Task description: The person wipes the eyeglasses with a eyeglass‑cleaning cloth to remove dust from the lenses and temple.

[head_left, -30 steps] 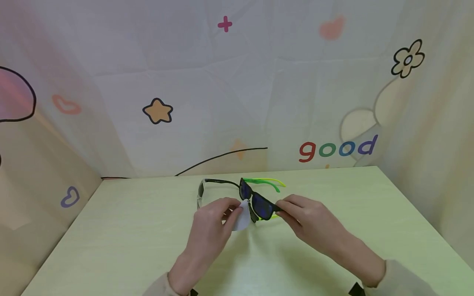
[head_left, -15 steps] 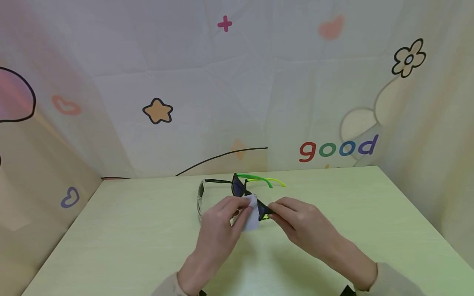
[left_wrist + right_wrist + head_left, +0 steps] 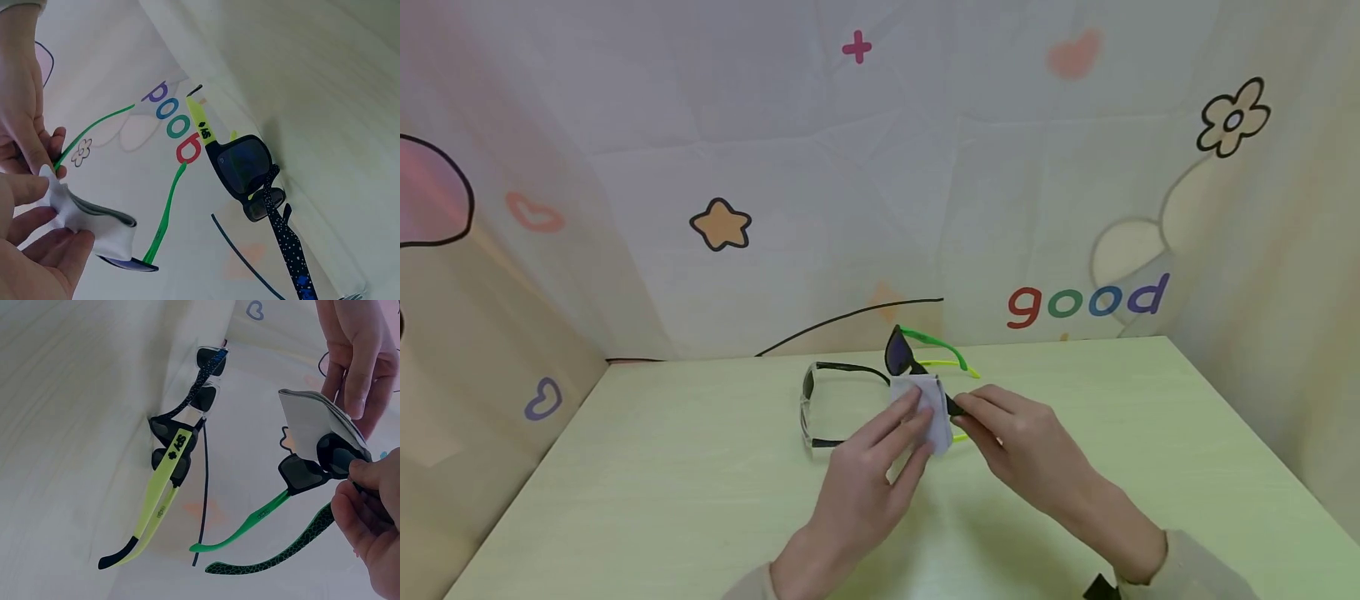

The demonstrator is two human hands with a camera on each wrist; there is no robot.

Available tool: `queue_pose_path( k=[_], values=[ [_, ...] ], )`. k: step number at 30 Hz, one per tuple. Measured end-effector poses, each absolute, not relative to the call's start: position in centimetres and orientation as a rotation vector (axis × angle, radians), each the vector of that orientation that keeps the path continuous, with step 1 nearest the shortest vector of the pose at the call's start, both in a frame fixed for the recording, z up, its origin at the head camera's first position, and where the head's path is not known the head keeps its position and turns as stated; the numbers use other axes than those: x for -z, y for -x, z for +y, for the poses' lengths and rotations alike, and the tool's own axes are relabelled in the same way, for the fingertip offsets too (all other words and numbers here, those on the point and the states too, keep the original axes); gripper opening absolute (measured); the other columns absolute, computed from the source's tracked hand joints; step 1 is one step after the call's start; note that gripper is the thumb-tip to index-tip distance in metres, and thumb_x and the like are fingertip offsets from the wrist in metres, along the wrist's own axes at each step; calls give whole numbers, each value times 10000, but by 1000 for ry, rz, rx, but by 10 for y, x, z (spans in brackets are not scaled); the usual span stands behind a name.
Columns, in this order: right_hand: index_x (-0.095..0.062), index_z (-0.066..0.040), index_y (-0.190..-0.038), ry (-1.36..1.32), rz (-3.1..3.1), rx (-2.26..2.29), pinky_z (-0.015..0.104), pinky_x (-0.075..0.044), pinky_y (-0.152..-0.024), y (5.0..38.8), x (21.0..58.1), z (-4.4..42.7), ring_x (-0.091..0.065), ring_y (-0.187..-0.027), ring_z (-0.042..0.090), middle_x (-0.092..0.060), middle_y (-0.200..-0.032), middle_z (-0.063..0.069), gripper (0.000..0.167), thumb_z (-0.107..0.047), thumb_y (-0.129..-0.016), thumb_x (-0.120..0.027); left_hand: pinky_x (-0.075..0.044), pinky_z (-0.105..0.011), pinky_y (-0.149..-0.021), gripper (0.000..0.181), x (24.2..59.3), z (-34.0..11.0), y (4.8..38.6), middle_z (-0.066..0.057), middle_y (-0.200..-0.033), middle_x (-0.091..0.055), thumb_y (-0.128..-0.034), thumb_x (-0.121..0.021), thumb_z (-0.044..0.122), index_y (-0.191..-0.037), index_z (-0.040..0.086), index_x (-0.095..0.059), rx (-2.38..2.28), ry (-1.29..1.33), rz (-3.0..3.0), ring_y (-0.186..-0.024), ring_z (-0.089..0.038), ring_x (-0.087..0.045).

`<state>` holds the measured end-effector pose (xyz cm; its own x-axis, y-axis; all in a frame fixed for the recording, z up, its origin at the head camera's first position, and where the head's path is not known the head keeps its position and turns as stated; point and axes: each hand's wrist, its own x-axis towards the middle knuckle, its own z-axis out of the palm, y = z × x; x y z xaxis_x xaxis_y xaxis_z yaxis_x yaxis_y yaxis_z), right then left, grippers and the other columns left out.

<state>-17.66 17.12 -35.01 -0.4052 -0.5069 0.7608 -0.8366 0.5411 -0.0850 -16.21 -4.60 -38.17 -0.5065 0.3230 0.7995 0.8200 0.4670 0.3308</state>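
Note:
My right hand (image 3: 1030, 437) grips black-framed sunglasses (image 3: 898, 353) near one hinge, raised above the table. Their temples are green outside; in the right wrist view one inner temple (image 3: 275, 560) shows a dark cracked pattern. A folded pale cloth (image 3: 938, 429) lies against the lens nearest that hand, mostly covering it in the head view. My left hand (image 3: 868, 475) holds the cloth between thumb and fingers, pressing it to the lens. The other lens (image 3: 304, 475) is uncovered.
Behind the hands, clear-framed sunglasses (image 3: 805, 408) with dark temples stand on the pale table (image 3: 662, 483). Beside them are black sunglasses (image 3: 245, 164) with yellow temples, largely hidden in the head view. A printed curtain (image 3: 820, 192) hangs along the table's back edge.
My left hand has shifted right and spread its fingers over the cloth, which now covers the near lens. The green-templed sunglasses have turned and risen slightly; the right hand keeps its grip.

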Motion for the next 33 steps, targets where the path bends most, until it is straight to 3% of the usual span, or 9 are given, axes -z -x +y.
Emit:
queue_pose_path(
  k=[2, 6, 13, 20, 24, 28, 31, 33],
  values=[
    [-743, 20, -1029, -1061, -2084, -628, 214, -585, -656, 176, 349, 171, -663, -734, 126, -707, -952, 39, 349, 117, -716, -863, -525, -320, -974, 432, 383, -45, 161, -183, -1394, -613, -861, -820, 7, -1272, -37, -697, 952, 967, -2058, -1263, -289, -611],
    [-740, 11, -1029, -1048, -2081, -649, 199, -576, -654, 176, 347, 171, -650, -732, 114, -705, -960, 31, 339, 120, -730, -854, -479, -314, -1028, 494, 384, -44, 160, -167, -1464, -556, -898, -786, 13, -1363, -45, -628, 931, 986, -2082, -1357, -255, -525],
    [-727, 17, -1043, -1034, -2082, -613, 245, -595, -677, 177, 348, 171, -659, -762, 132, -695, -973, 37, 329, 126, -752, -833, -405, -377, -1113, 455, 386, -44, 161, -182, -1555, -448, -1070, -570, 168, -1454, -68, -518, 836, 1008, -2115, -1444, -268, -416],
    [-722, 21, -1075, -1030, -2097, -620, 282, -610, -706, 176, 350, 173, -681, -805, 156, -699, -999, 54, 356, 130, -753, -828, -370, -459, -1141, 537, 386, -48, 163, -154, -1589, -410, -1000, -658, 98, -1487, -50, -485, 791, 949, -2185, -1472, -252, -375],
    [-724, 19, -1077, -1030, -2083, -641, 251, -600, -688, 177, 350, 172, -671, -790, 147, -701, -999, 53, 140, -87, -988, -702, -354, -451, -1157, 536, 386, -50, 163, -136, -1598, -399, -1008, -642, 111, -1497, -39, -478, 810, 952, -2187, -1479, -235, -362],
    [-726, 20, -1063, -1023, -2059, -656, 221, -586, -665, 178, 349, 172, -662, -767, 139, -700, -987, 49, 444, -321, -1096, -445, -328, -449, -1178, 572, 386, -50, 162, -139, -1601, -392, -996, -660, 141, -1504, -37, -468, 818, 974, -2173, -1484, -237, -354],
    [-724, 22, -1063, -1023, -2055, -659, 215, -584, -665, 178, 349, 172, -660, -764, 139, -699, -985, 49, 435, -315, -1094, -451, -317, -464, -1185, 611, 386, -50, 161, -137, -1606, -385, -979, -683, 173, -1511, -32, -462, 806, 993, -2167, -1487, -239, -348],
    [-723, 23, -1067, -1023, -2059, -660, 214, -583, -667, 178, 350, 172, -658, -763, 138, -698, -988, 50, 250, -196, -1053, -603, -323, -481, -1181, 630, 387, -49, 160, -141, -1607, -382, -969, -692, 191, -1511, -31, -462, 789, 1013, -2154, -1486, -246, -349]
  ],
)
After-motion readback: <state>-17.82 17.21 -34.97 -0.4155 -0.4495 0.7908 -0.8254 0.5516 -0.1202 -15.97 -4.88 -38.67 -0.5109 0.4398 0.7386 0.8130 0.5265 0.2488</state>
